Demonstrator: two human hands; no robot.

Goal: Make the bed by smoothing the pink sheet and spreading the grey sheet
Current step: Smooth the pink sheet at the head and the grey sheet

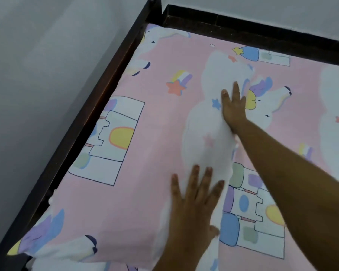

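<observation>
**Both palms flat on the pink sheet**

Two hands are down on the bed. The left hand [196,204] lies close in, fingers straight and fanned apart, palm pressed flat on the pink sheet [159,118]. The right hand [233,108] reaches farther up the bed on an outstretched arm, fingers straight and close together, also flat against the fabric. Both sit on the same long white cloud print [205,137], with a soft ridge of cloth running between them. The sheet covers the whole mattress in view, up to the dark bed frame [98,98] along the left and far sides. Its near-left corner [27,249] looks rumpled at the frame's edge. A pale wall [37,75] stands just beyond the frame.
</observation>
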